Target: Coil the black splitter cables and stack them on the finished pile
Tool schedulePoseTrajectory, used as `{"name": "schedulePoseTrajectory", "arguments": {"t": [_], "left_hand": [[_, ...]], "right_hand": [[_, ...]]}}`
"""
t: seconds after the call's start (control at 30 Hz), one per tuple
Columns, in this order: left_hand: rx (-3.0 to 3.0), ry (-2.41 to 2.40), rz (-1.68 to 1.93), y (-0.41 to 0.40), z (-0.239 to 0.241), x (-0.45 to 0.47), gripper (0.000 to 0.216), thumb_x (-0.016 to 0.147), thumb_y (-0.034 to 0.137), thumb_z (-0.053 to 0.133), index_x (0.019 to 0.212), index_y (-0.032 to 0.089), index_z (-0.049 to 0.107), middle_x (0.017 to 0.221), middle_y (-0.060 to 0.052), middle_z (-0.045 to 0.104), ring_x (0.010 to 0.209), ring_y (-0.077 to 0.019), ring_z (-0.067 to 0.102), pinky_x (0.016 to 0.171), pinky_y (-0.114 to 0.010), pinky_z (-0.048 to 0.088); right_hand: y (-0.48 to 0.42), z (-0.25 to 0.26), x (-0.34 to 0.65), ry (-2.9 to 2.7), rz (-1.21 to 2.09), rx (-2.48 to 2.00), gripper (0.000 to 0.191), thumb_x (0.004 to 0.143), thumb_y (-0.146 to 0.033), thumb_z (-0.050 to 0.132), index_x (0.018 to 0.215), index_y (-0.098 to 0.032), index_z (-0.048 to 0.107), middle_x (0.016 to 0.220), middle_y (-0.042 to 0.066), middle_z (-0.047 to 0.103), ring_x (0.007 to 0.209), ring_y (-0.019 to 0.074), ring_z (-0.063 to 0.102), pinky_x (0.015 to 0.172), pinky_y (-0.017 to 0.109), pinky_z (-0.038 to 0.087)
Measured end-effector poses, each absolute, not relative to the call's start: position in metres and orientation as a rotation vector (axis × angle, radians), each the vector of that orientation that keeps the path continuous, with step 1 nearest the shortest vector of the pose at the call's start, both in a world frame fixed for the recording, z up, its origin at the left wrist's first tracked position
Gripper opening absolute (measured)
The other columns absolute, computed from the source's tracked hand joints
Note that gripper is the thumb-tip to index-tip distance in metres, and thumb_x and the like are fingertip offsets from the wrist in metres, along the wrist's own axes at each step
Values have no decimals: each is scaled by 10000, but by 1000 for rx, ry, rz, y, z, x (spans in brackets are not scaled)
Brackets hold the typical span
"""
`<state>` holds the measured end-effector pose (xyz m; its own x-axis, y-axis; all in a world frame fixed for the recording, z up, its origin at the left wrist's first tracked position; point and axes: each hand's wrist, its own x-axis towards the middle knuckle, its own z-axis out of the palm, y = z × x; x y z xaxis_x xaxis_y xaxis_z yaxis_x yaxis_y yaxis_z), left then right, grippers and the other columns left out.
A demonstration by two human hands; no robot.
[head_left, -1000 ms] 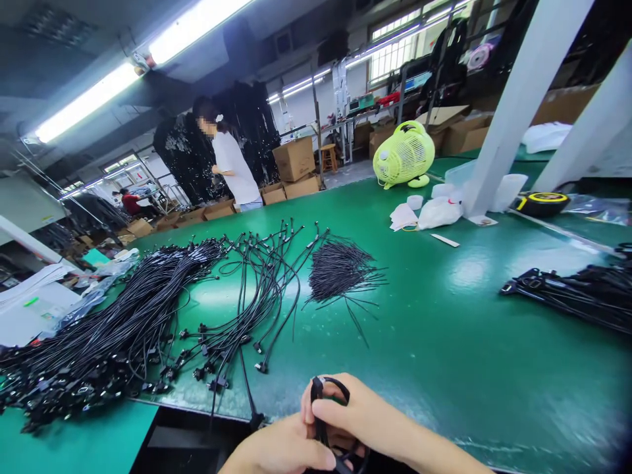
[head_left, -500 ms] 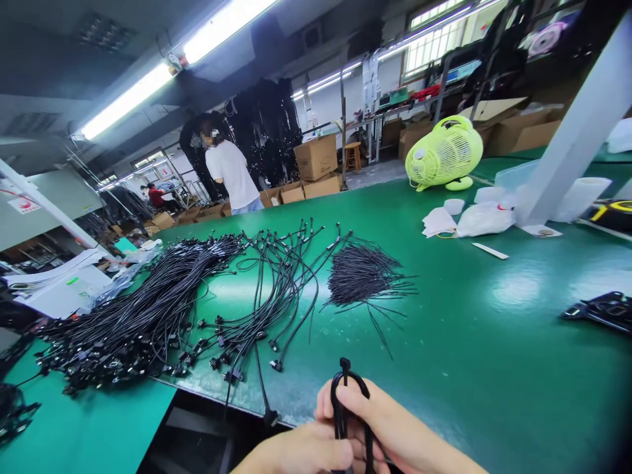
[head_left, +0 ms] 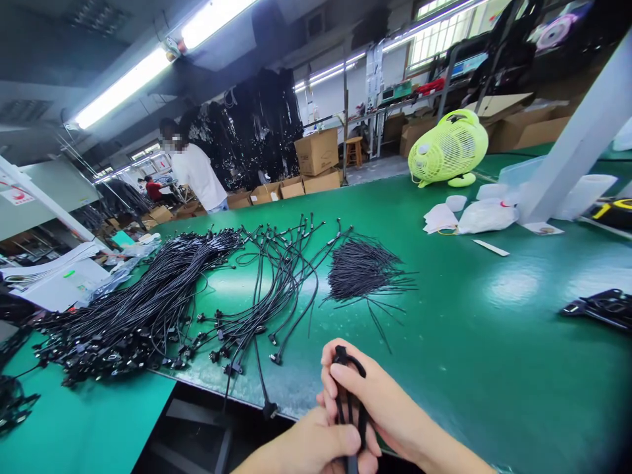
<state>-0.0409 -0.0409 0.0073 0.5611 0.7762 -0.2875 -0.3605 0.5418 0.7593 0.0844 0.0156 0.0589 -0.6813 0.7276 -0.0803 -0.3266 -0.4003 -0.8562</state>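
A black cable [head_left: 362, 421], folded into a narrow loop, is held between my two hands at the front edge of the table. My right hand [head_left: 368, 382] wraps round the upper end of the loop, its thumb beside a small black connector. Lower down, my left hand [head_left: 316, 441] grips the same cable with the thumb pressed across it. Some fingers are hidden behind the loop. Beyond my hands lies a pile of thin black ties [head_left: 360, 266]. Loose black cables [head_left: 281, 283] with plugs at their ends are spread to the left of it.
A thick heap of black cables [head_left: 162, 283] covers the left part of the green table [head_left: 459, 316]. A lime-green fan [head_left: 449, 150], white bags [head_left: 486, 216] and a slanted white post [head_left: 575, 125] stand at the right. A person in white [head_left: 197, 172] is beyond the table.
My right hand has moved up slightly over the top of the cable loop, and the connector end now sits lower against its fingers. The person in white has shifted left.
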Motion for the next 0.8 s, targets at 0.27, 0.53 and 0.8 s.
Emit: {"name": "schedulePoseTrajectory", "arguments": {"t": [0.27,0.53,0.8], "left_hand": [[773,639,659,-40,7,-36,548,540,571,817,717,83,640,667,-77,609,566,-138,553,625,-292,439],[679,608,777,-40,-2,-34,351,632,393,767,769,105,618,518,-2,549,499,-138,550,589,-264,413],[674,608,638,-40,7,-35,490,571,431,864,805,133,552,646,-3,547,559,-126,541,692,-335,445]], "right_hand": [[17,47,78,-1159,2092,-485,381,835,-540,613,892,-201,448,524,-108,400,361,25,299,352,151,328],[25,50,90,-1176,2159,-473,468,786,-617,637,775,-187,454,568,-59,475,452,75,481,419,189,408],[26,57,94,-821,2231,-485,575,705,-520,769,689,-206,287,519,-127,206,405,-2,75,341,124,97]]}}
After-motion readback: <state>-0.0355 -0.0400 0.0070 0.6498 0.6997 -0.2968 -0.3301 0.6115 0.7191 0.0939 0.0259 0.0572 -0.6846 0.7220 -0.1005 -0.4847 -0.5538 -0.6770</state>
